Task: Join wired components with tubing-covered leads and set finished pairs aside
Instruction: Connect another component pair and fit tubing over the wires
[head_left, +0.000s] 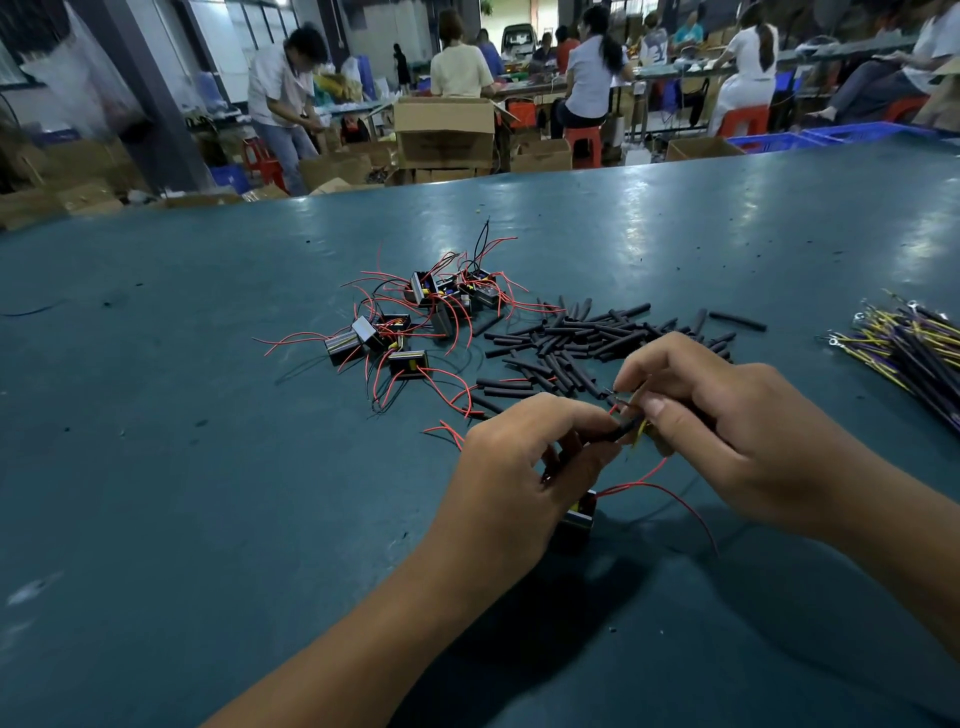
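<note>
**Both hands pinch wire ends together above a small black part**

The left hand (524, 467) and right hand (727, 431) meet fingertip to fingertip, each pinching thin wire ends and a black tube (621, 429) between them. A small black component (579, 519) hangs just under the left hand, its red wire (670, 493) looping right. Farther off on the green table (208, 467) lie a heap of wired components (415, 317), loose black tubing pieces (587, 343), and, at the right edge, a bundle of leads (914, 353).
</note>
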